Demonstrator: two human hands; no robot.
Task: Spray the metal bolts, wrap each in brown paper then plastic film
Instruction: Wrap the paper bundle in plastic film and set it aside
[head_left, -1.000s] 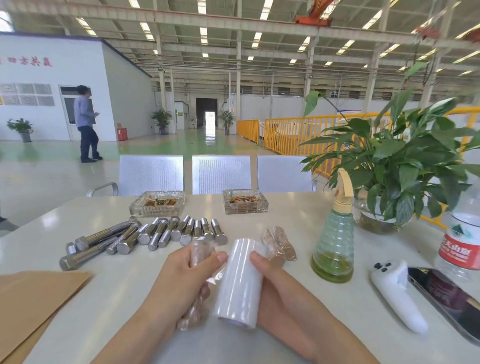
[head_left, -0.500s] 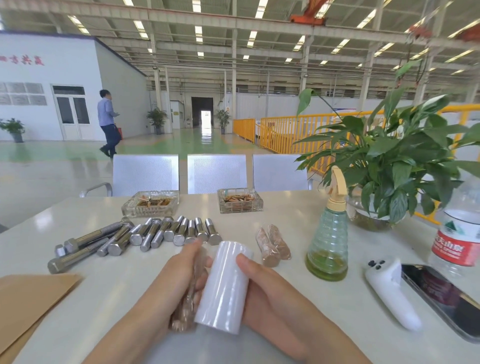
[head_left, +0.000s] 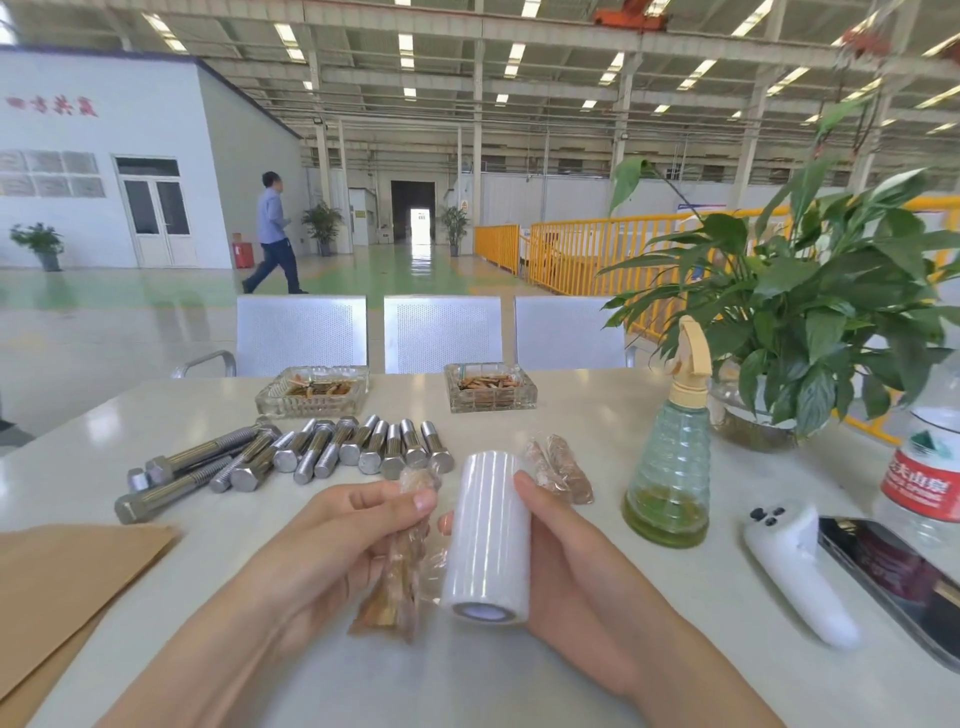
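My left hand (head_left: 337, 540) grips a bolt wrapped in brown paper and film (head_left: 400, 577), held upright just above the table. A stretch of clear film runs from it to the white film roll (head_left: 488, 535), which my right hand (head_left: 566, 566) holds from the right side. Several bare metal bolts (head_left: 311, 452) lie in a row behind my left hand. Two wrapped bolts (head_left: 561, 467) lie behind the roll. The green spray bottle (head_left: 670, 467) stands to the right. Brown paper sheets (head_left: 62, 587) lie at the left edge.
Two glass ashtrays (head_left: 311, 389) (head_left: 491, 387) sit at the table's far side. A potted plant (head_left: 810, 332), a water bottle (head_left: 924, 467), a white controller (head_left: 795, 566) and a dark phone (head_left: 893, 571) crowd the right. Grey chairs (head_left: 441, 332) stand behind; a person (head_left: 272, 234) walks far off.
Both hands have kept turning the wrapped bolt against the film roll, which now stands more upright. The camera view shifted slightly. The person in the background walked to the right.
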